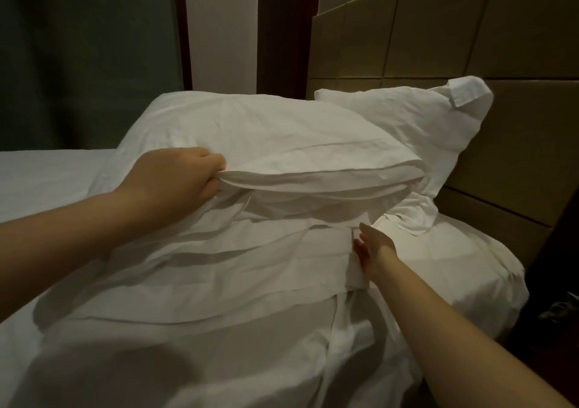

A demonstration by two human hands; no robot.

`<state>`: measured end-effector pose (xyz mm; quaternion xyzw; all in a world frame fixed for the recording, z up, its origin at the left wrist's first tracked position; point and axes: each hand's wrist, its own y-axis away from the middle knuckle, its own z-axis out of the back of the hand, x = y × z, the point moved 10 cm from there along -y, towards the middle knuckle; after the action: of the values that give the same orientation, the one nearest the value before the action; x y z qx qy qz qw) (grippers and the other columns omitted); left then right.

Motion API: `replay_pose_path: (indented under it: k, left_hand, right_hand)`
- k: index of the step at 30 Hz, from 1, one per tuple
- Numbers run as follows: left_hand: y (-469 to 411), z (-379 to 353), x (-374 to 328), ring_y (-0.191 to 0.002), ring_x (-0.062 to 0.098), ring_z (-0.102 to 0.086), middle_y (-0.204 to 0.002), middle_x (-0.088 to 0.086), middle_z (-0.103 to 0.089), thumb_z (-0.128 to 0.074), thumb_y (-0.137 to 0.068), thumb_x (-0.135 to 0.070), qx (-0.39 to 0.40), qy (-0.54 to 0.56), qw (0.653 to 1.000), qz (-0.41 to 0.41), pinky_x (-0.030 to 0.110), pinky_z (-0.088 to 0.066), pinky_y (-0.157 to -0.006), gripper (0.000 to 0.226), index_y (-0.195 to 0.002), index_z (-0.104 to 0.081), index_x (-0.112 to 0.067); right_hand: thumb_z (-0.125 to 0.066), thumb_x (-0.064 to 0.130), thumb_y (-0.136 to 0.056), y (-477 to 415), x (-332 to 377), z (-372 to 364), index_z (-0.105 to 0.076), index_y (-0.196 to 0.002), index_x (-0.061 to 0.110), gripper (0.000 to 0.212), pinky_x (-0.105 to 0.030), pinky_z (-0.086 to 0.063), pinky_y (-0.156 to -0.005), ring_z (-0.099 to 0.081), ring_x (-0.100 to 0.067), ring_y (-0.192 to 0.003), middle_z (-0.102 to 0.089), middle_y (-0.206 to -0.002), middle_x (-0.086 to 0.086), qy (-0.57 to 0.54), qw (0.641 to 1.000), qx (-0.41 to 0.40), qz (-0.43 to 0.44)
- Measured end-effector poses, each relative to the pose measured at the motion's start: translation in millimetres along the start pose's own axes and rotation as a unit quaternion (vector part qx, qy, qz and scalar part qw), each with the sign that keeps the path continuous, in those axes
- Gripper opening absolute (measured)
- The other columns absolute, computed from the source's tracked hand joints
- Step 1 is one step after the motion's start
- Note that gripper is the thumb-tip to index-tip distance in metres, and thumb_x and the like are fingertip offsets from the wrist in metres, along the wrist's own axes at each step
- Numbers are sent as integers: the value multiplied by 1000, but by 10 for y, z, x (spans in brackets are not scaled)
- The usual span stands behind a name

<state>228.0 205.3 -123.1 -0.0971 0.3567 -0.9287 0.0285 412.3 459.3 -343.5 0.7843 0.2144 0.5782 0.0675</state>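
Note:
A white pillow (266,134) is lifted off the bed at its near edge. My left hand (181,175) grips that near edge, fingers curled into the pillowcase opening. Below it lies a second white pillow (203,269), flat on the bed. My right hand (372,251) reaches in at the right end of this lower pillow, fingers straight, touching the fabric fold there. A third white pillow (416,122) leans against the headboard behind, with a folded flap at its top corner.
A tan padded headboard (501,47) stands at the right and back. The white bed sheet (454,266) covers the mattress, whose corner drops off at the right. Dark curtain (78,56) hangs at the left; dark floor lies at the far right.

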Motion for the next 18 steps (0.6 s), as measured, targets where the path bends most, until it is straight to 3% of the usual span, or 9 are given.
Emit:
replay_pose_path:
  k: [3,5,8,12,16,18]
  left_hand:
    - [43,47,-44,-53,18,-52,-66,2,-59,-42,-94,-33,3,-4,1000,-7,27,-47,-48,36,-80,-67,-12]
    - [64,52,-39,-53,17,-51,-65,2,-57,-43,-96,-30,4,-14,1000,-4,24,-43,-47,34,-79,-67,-12]
    - [61,35,-19,-59,20,-52,-70,4,-58,-47,-97,-25,11,-16,1000,6,23,-39,-50,28,-83,-66,-10]
    - [32,15,-22,-72,23,-57,-84,8,-63,-41,-98,-28,28,2,999,25,32,-47,-63,31,-95,-66,-9]
    - [51,23,-11,-82,26,-60,-95,10,-65,-25,-97,-37,58,-9,997,43,42,-51,-76,50,-102,-64,-7]
    - [72,27,71,-88,25,-60,-100,10,-66,-30,-102,-31,82,-1,994,66,39,-49,-82,42,-104,-64,-7]
  right_hand:
    - [-56,26,-96,37,5,-196,-59,-100,8,19,-23,-46,-55,-56,-15,-60,-59,-69,-1,16,999,48,0]
    - [-56,31,-96,90,-6,-317,-57,-86,9,24,-17,-40,-40,-47,-9,-40,-51,-49,1,4,997,76,-22]
    - [-57,32,-95,221,3,-577,-52,-80,13,25,-13,-28,-29,-39,-3,-31,-46,-54,0,-14,992,122,-41]
    - [-55,29,-96,502,-161,-1020,-56,-88,15,16,-12,-29,-29,-43,-3,-35,-51,-75,-5,61,980,182,-44]
    - [-48,17,-96,770,144,-993,-47,-63,15,33,-20,-29,-36,-36,-7,-37,-44,-51,0,33,987,89,129]
    - [-50,18,-96,837,153,-789,-47,-62,13,34,-24,-32,-44,-39,-11,-42,-43,-48,0,5,987,38,159]
